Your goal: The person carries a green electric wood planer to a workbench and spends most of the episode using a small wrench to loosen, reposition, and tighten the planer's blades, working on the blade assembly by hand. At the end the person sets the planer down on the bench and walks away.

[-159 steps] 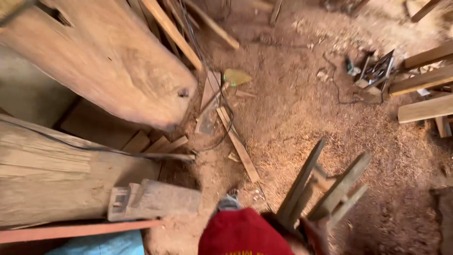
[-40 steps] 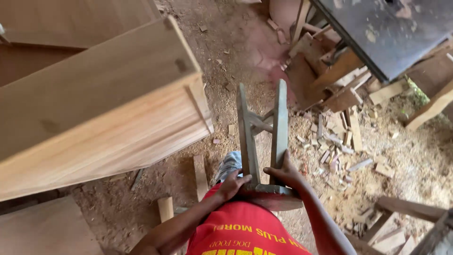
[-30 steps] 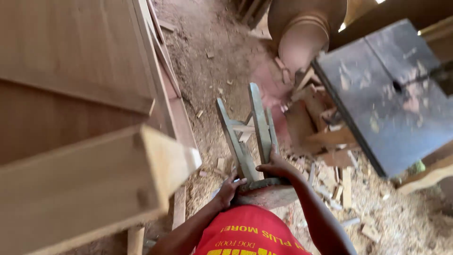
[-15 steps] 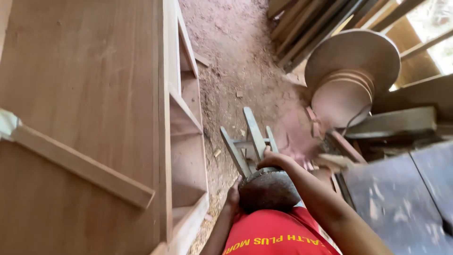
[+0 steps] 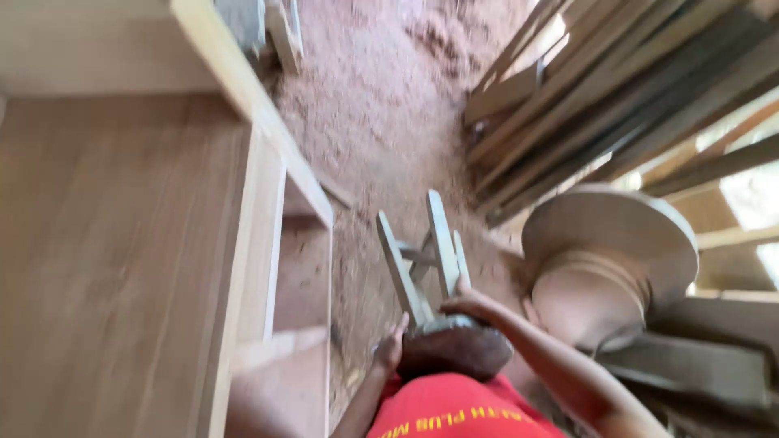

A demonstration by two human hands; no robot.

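Observation:
A small wooden stool [image 5: 428, 268] is carried upside-down in front of my red shirt, its grey legs pointing forward and its dark round seat [image 5: 454, 350] against my body. My left hand [image 5: 391, 349] grips the seat's left edge. On the right, my right hand [image 5: 475, 304] holds the stool where a leg meets the seat. Sawdust-covered dirt floor [image 5: 381, 122] lies ahead.
A large pale wooden cabinet [image 5: 154, 243] with open shelf bays fills the left. At the right stands a round turned wooden pedestal top [image 5: 608, 243]. Long planks [image 5: 617, 89] lean at the upper right. A narrow sawdust path runs between them.
My view has swung as I walk with the stool: the dark machine table has left the frame, the round pedestal is now close at the right, and the cabinet fills the left.

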